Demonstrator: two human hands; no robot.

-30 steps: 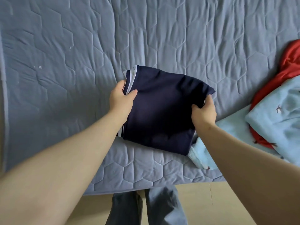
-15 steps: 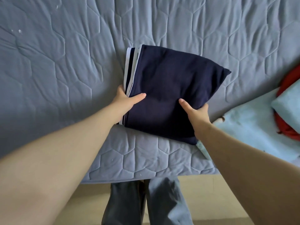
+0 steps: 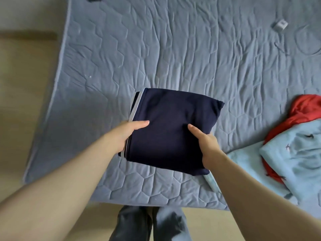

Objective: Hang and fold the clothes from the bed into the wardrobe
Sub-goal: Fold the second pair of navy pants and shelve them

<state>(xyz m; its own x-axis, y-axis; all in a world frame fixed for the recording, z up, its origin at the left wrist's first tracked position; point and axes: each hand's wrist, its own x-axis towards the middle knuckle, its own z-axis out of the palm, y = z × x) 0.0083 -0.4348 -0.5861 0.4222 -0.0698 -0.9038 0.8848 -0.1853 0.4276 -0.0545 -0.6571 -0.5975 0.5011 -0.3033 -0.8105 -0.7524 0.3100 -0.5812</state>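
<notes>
A folded navy garment with white stripes along its left edge is held just above the blue quilted bed. My left hand grips its left edge, thumb on top and fingers underneath. My right hand grips its right near edge the same way. A light blue garment and a red garment lie on the bed at the right. The wardrobe is out of view.
A small white charger with a thin cable lies at the bed's far right. The beige floor shows left of the bed and below its near edge. My legs stand at the bed's near edge.
Both hands have lifted the folded navy garment off the bed and drawn it nearer. The view has pulled back, so more of the bed and the floor now show.
</notes>
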